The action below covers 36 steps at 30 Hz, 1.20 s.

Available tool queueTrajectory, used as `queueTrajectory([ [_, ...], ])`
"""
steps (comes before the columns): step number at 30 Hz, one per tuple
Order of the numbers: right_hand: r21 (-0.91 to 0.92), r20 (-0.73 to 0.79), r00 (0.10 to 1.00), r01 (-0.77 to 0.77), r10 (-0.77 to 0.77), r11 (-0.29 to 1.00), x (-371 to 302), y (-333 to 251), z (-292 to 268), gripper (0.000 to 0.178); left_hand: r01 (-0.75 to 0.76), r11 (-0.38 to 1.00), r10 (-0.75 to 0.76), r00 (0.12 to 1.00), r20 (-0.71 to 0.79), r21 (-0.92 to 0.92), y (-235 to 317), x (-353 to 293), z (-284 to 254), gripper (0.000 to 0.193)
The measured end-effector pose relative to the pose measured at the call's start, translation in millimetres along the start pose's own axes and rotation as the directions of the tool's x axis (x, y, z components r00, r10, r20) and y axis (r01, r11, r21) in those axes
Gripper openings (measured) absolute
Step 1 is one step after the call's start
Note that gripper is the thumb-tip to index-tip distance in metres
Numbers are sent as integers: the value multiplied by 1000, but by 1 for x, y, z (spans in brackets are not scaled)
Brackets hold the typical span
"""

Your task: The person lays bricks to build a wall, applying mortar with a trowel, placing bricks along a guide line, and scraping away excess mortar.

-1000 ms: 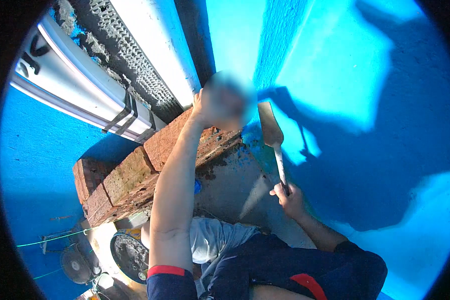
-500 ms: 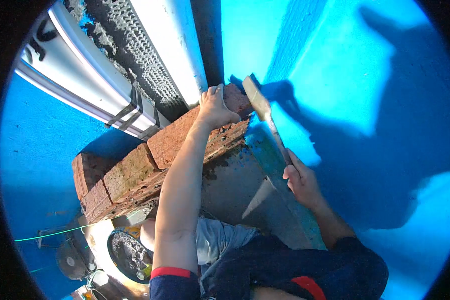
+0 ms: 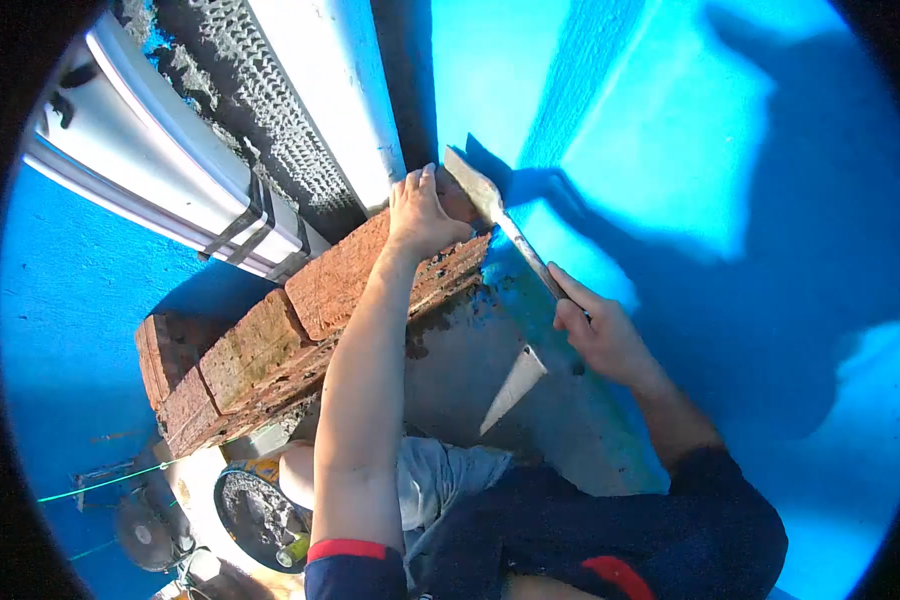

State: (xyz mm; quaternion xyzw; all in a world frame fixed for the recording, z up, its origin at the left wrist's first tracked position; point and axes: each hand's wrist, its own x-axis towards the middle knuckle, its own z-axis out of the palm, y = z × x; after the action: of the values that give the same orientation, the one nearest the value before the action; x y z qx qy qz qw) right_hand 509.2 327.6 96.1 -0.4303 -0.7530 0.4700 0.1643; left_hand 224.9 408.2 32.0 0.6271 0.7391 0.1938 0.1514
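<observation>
My left hand spans the top of a reddish brick at the right part of a low brick course. Its fingers reach over the far edge, and the thumb points right. In my right hand is the handle of a trowel with a flat, mortar-coloured blade. The blade is raised at the right end of the brick, close to my left fingers and the blue wall. Whether it touches the brick I cannot tell. Dark mortar shows along the ledge under the bricks.
More bricks continue the row to the left. White metal profiles bound with dark tape stand behind it. A black bucket of grey mortar stands at lower left, near a taut green string. A white post rises behind my left hand.
The trowel and my right hand have moved left, bringing the blade nearer to my left hand. My left hand stays on the brick.
</observation>
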Motion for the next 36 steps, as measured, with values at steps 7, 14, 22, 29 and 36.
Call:
queueTrajectory([
  [7,1,-36,999,-27,27,1000,0,8,8,48,2,994,-7,999,41,106,-1,1,0,114],
  [14,-1,-64,997,-53,53,999,10,20,14,48,-22,992,23,1000,-8,122,1,-2,1,117],
  [22,20,-53,996,-75,76,997,19,29,20,47,-97,975,113,991,-70,200,-2,-8,8,113],
  [29,41,-53,997,-58,60,997,18,21,28,46,-82,973,88,996,-17,217,2,-9,7,116],
  [36,177,39,986,-168,164,970,21,11,15,48,-83,965,58,992,-108,-248,-40,-5,-28,80],
])
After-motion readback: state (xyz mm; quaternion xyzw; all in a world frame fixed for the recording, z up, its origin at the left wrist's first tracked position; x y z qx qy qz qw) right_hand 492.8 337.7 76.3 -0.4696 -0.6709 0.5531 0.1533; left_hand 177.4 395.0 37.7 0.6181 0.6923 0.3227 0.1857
